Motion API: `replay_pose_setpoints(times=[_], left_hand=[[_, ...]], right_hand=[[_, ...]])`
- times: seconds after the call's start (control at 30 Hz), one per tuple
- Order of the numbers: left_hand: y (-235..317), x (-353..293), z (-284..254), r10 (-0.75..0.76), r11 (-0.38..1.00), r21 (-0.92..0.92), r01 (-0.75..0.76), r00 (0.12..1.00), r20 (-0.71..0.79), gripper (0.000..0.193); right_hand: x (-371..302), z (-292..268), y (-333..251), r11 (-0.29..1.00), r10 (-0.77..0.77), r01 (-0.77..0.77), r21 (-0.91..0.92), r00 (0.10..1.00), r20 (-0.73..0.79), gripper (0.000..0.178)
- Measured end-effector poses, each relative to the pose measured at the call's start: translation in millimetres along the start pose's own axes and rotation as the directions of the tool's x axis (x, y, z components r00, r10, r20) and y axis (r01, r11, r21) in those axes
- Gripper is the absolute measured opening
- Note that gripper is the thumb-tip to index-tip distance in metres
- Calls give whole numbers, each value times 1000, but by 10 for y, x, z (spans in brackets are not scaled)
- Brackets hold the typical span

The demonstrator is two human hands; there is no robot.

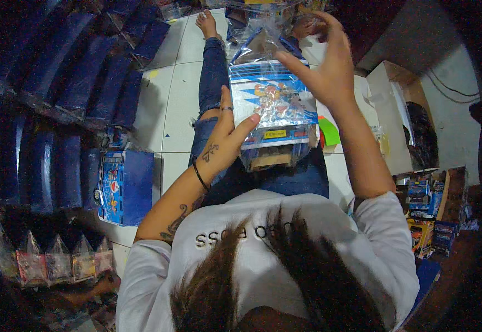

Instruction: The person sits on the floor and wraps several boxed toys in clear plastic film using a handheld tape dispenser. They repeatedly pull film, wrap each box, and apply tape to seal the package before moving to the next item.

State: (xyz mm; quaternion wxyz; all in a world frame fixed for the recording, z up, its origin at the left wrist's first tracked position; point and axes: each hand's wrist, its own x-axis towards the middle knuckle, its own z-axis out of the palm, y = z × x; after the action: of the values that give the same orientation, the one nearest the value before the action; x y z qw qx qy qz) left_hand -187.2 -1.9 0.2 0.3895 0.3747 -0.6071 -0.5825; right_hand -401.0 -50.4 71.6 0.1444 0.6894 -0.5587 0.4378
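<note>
A blue and white printed box (277, 102) with a cartoon picture stands between my thighs, covered in shiny clear plastic (268, 157). Its top rises to a blue-edged peak (258, 44) under loose film. My left hand (230, 130) grips the box's left side, thumb on the printed face and the other fingers along the edge. Over the top right corner hovers my right hand (326, 66), thumb stretched apart from the bent fingers, which are slightly blurred. I see nothing held in it, though film lies close by.
Dark blue wrapped boxes (36, 160) stand in rows at the left, beside another printed box (136, 188). Peaked clear packages (58, 257) line the lower left. On the right are a large carton (387, 127), stacked small boxes (423, 205) and a green piece (328, 131) on white tiles.
</note>
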Motion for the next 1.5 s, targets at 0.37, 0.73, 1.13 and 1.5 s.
replay_pose_setpoints(times=[0.37,0.73,1.13,1.5], left_hand=[[477,133,-29,335,179,894,-412,879,338,124],[554,318,180,371,-11,867,-499,803,467,111],[275,10,228,448,34,859,-511,776,444,90],[177,-52,246,495,-21,870,-492,751,437,87]], right_hand=[[423,-379,-148,925,70,-234,299,879,472,63],[-593,-373,244,855,-455,190,483,723,520,60],[-2271,605,2450,705,706,-412,-578,493,509,74],[758,-511,-630,652,-678,460,602,710,192,27]])
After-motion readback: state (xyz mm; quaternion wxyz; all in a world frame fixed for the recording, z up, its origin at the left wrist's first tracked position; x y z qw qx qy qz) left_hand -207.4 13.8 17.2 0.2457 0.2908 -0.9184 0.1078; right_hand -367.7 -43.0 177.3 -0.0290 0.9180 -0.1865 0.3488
